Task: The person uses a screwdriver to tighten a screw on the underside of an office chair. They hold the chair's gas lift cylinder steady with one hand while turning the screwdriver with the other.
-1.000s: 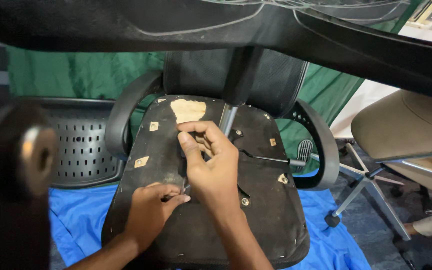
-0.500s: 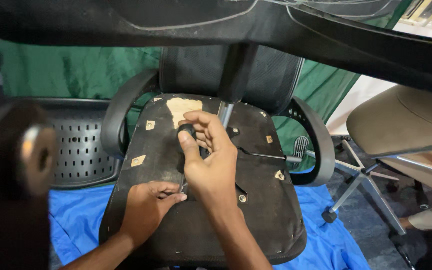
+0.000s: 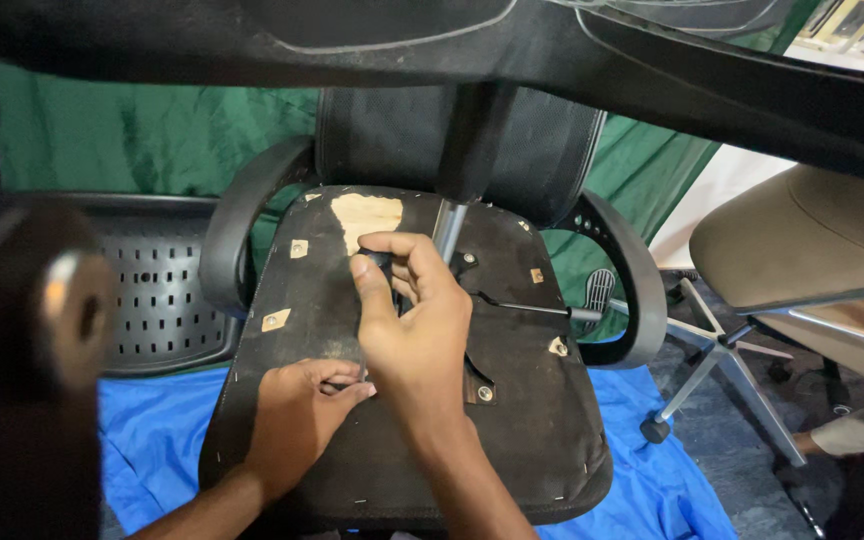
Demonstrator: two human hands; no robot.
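Hands work over the underside of an upturned office chair seat [image 3: 512, 440], which lies on a blue sheet [image 3: 152, 450]. Nearest, the left hand [image 3: 297, 420] rests on the seat's black fabric, fingers pinched on the lower tip of a thin tool; what the tip touches is hidden. Just above it, the right hand [image 3: 417, 320] is clenched around the dark handle of that screwdriver [image 3: 377, 262], held roughly upright, thumb along the near side. To the right of this hand a metal bracket with a bolt [image 3: 485, 393] sits on the seat, and a thin black lever [image 3: 522, 305] runs out toward the right armrest [image 3: 632, 290]. Small pale patches dot the fabric, and a larger bare wood patch [image 3: 367, 215] shows at the far edge. Beyond stand the mesh backrest [image 3: 382, 135] and the left armrest [image 3: 242, 215], then a green curtain [image 3: 132, 140]. Far right is a beige chair [image 3: 802, 240] on a star base
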